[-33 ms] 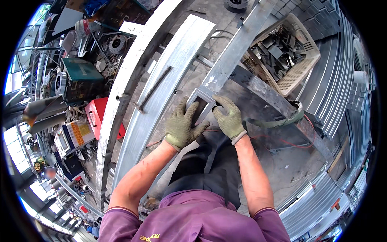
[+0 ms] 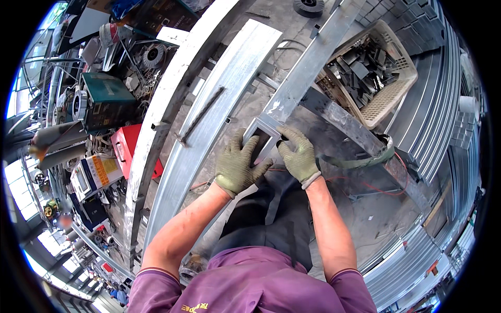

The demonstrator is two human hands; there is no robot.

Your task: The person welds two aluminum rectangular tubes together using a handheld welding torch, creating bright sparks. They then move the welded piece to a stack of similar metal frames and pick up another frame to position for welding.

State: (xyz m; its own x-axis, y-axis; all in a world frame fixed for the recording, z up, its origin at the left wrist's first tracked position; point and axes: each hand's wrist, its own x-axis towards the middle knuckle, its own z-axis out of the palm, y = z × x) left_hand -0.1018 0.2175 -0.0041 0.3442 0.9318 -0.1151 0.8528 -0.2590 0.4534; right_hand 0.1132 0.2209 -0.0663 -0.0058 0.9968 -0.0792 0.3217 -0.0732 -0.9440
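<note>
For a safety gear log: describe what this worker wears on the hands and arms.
Both the left hand and the right hand wear olive-green knitted work gloves, grimy, with paler ribbed cuffs at the wrists. The forearms are bare. Short purple sleeves with a thin orange-trimmed hem cover the upper arms.

Around the galvanized steel tube (image 2: 305,70), open concrete floor (image 2: 360,219) lies to its lower right. A flat steel beam (image 2: 219,99) runs close along its left, and a basket of metal offcuts (image 2: 389,94) crowds its right side.
</note>
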